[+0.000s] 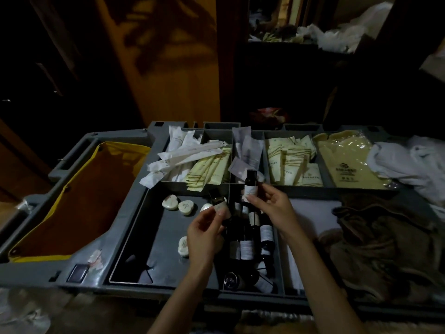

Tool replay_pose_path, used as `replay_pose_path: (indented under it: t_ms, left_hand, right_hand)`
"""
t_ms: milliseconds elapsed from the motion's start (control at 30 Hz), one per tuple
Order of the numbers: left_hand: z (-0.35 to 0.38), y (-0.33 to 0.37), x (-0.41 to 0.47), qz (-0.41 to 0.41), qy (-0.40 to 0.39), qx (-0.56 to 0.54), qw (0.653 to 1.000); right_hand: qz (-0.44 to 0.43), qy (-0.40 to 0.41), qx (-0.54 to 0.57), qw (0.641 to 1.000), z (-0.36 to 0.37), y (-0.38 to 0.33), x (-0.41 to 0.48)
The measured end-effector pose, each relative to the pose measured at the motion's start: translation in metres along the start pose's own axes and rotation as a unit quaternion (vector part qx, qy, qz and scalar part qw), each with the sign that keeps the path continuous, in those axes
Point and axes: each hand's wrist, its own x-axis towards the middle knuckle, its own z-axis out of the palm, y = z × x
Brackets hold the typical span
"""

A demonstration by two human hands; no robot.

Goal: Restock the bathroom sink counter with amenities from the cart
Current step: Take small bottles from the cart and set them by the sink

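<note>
Head view: I'm leaning over the cart, w/ both hands hovering above its narrow front-middle compartment. My R hand is holding a dark bottle upright, cap up, thumb and fingers pinching round its white label; it's sitting just above the divider betw. the front and back rows. My L hand is pinching a 2nd bottle, tilted w/ its dark cap pointing up-left, fingers curling round it. The two held bottles are staying apart but near each other.

Under both hands, spare bottles are lying packed together in that compartment, dark w/ white labels.

In the front-left compartment, round white soaps are sitting near the back wall, and one more is lying just beside my L wrist.

Along the back row, L to R: white packs are spilling over the rim, then yellow sachets, cream packets and a yellow bag.

A white cloth is bunching at the far R, and a brown towel is lying front-R. A yellow-rimmed sack is hanging open at the cart's L end.
</note>
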Motion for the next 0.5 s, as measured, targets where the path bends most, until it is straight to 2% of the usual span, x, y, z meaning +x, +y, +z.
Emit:
replay_pose_path:
  t_ms: [100, 267, 500]
  left_hand:
    - [0.0, 0.002, -0.006, 0.012, -0.009, 0.011, 1.0]
    - [0.003, 0.01, -0.026, 0.005, -0.025, -0.013, 1.0]
    - [0.046, 0.013, -0.099, -0.013, -0.227, 0.056, 0.972]
  right_hand:
    - [-0.002, 0.046, 0.026, 0.999, -0.004, -0.005, -0.028]
    - [-0.009, 0.117, -0.023, 0.993, -0.025, -0.018, -0.098]
    - [-0.005, 0.334, 0.002, 0.943, -0.065, -0.029, -0.226]
